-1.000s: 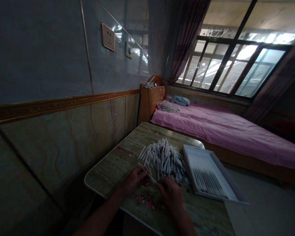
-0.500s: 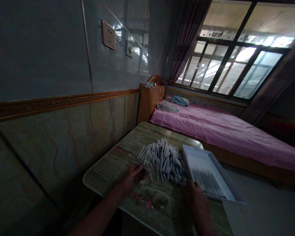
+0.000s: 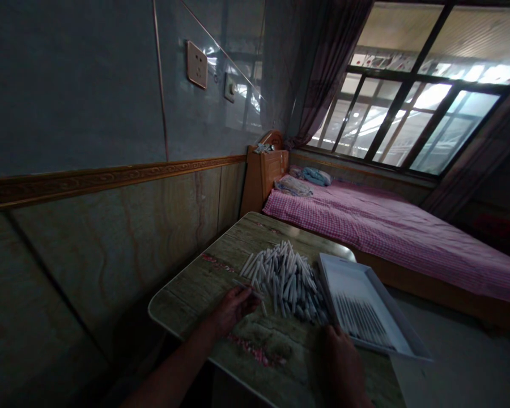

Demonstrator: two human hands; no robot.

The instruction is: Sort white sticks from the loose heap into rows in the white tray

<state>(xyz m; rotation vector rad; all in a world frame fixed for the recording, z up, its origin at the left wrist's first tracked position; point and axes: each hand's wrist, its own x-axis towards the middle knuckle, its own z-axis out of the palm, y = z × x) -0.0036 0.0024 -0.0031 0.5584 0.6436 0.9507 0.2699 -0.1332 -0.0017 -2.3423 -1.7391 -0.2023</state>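
Observation:
A heap of slim whitish pens (image 3: 284, 277), many with darker grey ends, lies on the small table. At the left edge of the heap my left hand (image 3: 237, 309) is closed, pinching one pen (image 3: 243, 285) between thumb and fingers. One loose pen (image 3: 263, 307) rests just beyond those fingers. My right hand (image 3: 342, 354) is at the heap's near right side, beside the tray. Its fingers are curled together, and what they may hold is hidden in shadow. Inside the white tray (image 3: 344, 272), several pens (image 3: 361, 317) lie side by side in a row.
The wood-patterned table (image 3: 195, 294) has rounded corners and stands by a tiled wall (image 3: 165, 226). The tray reaches past the table's right edge. Behind is a bed (image 3: 365, 215) with a pink checked cover and a wooden headboard (image 3: 261, 175), below a window (image 3: 391, 113).
The whole view has shifted slightly, so everything sits a little further right and lower. The left hand still pinches its pen, and the right hand has drawn back slightly from the heap.

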